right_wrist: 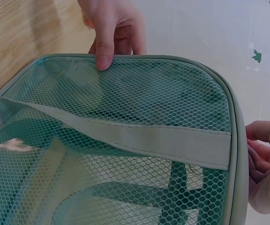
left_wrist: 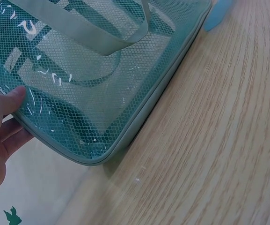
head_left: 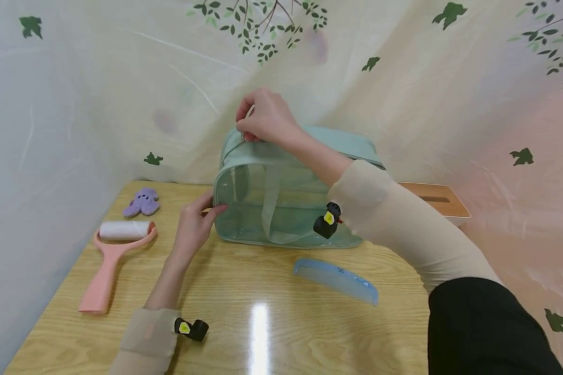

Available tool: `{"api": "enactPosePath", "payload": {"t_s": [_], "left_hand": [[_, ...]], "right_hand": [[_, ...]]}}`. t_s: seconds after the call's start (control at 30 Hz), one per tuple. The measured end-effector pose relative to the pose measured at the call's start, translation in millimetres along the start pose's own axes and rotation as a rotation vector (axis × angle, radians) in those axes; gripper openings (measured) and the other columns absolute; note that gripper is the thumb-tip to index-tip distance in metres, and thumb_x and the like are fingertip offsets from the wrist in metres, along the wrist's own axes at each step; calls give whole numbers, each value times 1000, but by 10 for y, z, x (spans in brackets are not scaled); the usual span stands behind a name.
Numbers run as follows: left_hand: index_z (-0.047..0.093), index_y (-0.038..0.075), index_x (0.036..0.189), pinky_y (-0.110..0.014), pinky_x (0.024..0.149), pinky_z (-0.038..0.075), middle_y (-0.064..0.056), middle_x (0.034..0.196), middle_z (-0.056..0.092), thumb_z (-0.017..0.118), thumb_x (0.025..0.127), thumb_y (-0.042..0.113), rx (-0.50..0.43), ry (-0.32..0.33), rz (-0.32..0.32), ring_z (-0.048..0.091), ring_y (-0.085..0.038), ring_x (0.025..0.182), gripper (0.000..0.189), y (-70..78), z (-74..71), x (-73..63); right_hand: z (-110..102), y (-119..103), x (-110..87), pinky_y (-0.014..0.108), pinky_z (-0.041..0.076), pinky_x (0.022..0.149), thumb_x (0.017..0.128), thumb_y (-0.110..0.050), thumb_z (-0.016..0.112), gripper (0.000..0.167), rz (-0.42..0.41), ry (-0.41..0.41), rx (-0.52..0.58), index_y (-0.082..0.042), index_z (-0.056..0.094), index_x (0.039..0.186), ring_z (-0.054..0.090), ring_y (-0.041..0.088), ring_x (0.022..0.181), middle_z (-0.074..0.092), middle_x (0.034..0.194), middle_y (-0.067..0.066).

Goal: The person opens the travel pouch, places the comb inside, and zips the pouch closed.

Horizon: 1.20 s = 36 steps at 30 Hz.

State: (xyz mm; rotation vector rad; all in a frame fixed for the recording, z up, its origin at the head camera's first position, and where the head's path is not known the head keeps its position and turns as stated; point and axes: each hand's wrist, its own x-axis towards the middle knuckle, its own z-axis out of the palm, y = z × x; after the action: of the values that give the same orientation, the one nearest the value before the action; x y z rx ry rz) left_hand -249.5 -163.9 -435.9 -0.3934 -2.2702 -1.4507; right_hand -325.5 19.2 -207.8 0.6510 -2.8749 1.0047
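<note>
A mint-green see-through toiletry bag (head_left: 244,219) with mesh panels and a strap handle stands on the table. My left hand (head_left: 193,226) grips its left edge; in the left wrist view the thumb (left_wrist: 17,95) lies on the clear front and the other fingers go behind. At the top left corner, my right hand (head_left: 267,117) pinches the zipper pull, which its fingers mostly hide. The zipper line runs along the bag's top. In the right wrist view, the right hand (right_wrist: 268,164) is beside the piped edge, partly out of frame.
On the table (head_left: 225,312), a blue comb (head_left: 336,280) lies in front of the bag. To the left are a pink lint roller (head_left: 105,271) and a purple plush octopus (head_left: 143,202). A wood-lidded box (head_left: 438,199) stands right, partly behind my right arm. A leaf-print curtain (head_left: 122,104) hangs behind.
</note>
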Motion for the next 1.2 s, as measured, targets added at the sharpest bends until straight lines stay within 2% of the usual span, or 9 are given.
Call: {"api": "enactPosePath", "payload": {"t_s": [0.13,0.27,0.37,0.47,0.53,0.77,0.97,1.07,1.2], "left_hand": [[71,5,126,-48,85,64,-19,118,76,70,97,8,-6,-3,4,74,-33,107,29,2,11,3],[71,5,127,-46,85,64,-19,119,76,70,98,9,-6,-6,6,74,-33,107,30,12,21,3],[71,6,127,-30,84,64,-18,118,76,70,98,10,-6,-11,-1,73,-32,106,30,12,21,-4],[71,6,127,-12,81,58,-17,118,76,70,98,10,-2,-11,-4,73,-31,106,29,8,14,-14],[71,6,127,-7,80,55,-18,117,76,70,98,10,2,-10,-6,73,-31,107,29,13,7,-20],[70,6,129,-26,85,63,-18,119,76,69,98,10,15,-20,-17,73,-31,108,31,9,-1,-18],[71,6,127,-6,80,54,-17,117,76,70,98,12,11,-21,-19,72,-29,107,29,21,-15,-12],[71,6,126,-4,80,53,-17,116,76,70,98,13,16,-19,-16,72,-29,106,29,28,-25,-7],[70,6,126,-6,79,54,-18,116,76,70,98,14,33,-30,-12,72,-29,106,29,43,-30,-3]], "right_hand": [[-35,2,-54,23,54,60,96,-23,66,12,-29,-4,16,-13,72,93,68,13,63,71,71,-3],[-91,21,-150,25,57,64,98,-21,63,12,-64,18,64,-14,71,94,72,16,71,76,83,4],[-134,73,-252,27,59,66,99,-19,62,11,-108,35,125,-13,71,96,72,19,75,77,91,11],[-161,161,-362,30,61,68,100,-17,64,10,-178,55,208,-10,71,100,72,22,76,76,93,12],[-171,240,-438,31,61,68,100,-15,65,11,-223,73,265,-7,72,103,71,23,76,76,92,12],[-172,597,-762,30,62,73,99,-11,67,15,-268,156,507,0,72,109,70,20,77,76,91,5],[-87,903,-1077,30,64,76,97,-4,68,17,-346,261,646,8,70,108,73,22,78,77,90,2],[-32,1019,-1210,32,65,77,96,-1,68,12,-369,291,701,5,72,105,74,22,78,78,91,3],[24,1177,-1384,32,65,77,95,1,69,9,-376,322,749,0,74,103,75,16,80,78,93,0]]}}
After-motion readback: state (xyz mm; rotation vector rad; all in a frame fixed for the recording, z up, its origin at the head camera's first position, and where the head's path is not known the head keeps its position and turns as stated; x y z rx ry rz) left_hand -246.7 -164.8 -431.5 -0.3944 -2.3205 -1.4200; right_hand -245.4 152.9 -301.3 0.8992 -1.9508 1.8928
